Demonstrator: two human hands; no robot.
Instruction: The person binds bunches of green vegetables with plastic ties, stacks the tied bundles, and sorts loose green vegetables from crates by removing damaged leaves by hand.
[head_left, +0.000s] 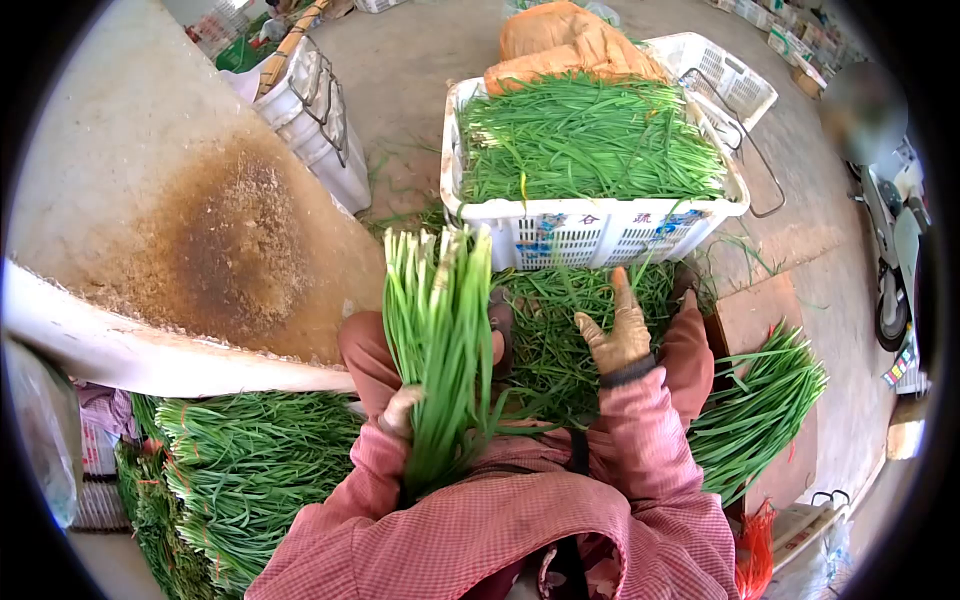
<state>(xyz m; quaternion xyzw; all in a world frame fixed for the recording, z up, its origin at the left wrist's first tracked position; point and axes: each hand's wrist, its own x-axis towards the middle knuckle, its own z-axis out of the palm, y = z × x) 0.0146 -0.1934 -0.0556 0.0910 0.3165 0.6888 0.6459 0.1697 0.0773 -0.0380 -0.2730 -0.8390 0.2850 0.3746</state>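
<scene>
Across white crate, characters "谷", "蔬", left hand holding greens

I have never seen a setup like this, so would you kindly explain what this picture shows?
There is no robot here: these are a person's own two hands, seen by a camera worn on the head, looking forward and down. The left hand holds a bunch of long green leaves, pale ends up. The right hand is open and holds nothing, above loose leaves scattered on the floor. Ahead stands a white crate filled with more greens. Stacked bundles lie to the person's left, another bundle to the right.
</scene>
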